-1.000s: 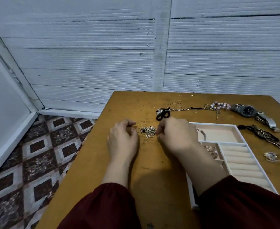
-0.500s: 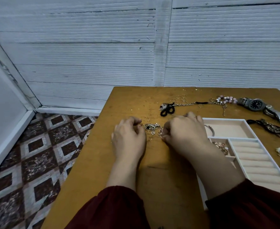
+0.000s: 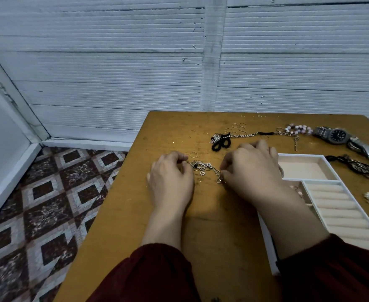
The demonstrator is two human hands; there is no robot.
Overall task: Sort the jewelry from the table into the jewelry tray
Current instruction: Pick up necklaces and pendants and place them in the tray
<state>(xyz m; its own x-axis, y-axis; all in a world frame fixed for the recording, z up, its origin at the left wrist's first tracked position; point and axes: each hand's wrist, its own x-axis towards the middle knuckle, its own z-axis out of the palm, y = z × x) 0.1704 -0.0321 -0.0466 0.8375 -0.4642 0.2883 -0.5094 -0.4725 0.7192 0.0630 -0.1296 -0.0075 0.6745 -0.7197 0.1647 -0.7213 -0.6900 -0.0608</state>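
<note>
Chain tangle (image 3: 202, 167): on the table (image 3: 168, 131) between both hands, long axis 10 to 4 o'clock.
Left hand (image 3: 170, 179): fingers curled at its 9 o'clock end; grip unclear.
Right hand (image 3: 251, 171): fingertips pinch its 4 o'clock end.
Jewelry tray (image 3: 301, 155): 3 o'clock of the right hand.

Tray (image 3: 323, 181) right of chain tangle (image 3: 202, 167)

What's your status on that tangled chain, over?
Right hand pinches chain at its right end; left hand curled at left end, grip unclear. Chain on table, outside tray. Right forearm lies across tray's near corner.
</note>
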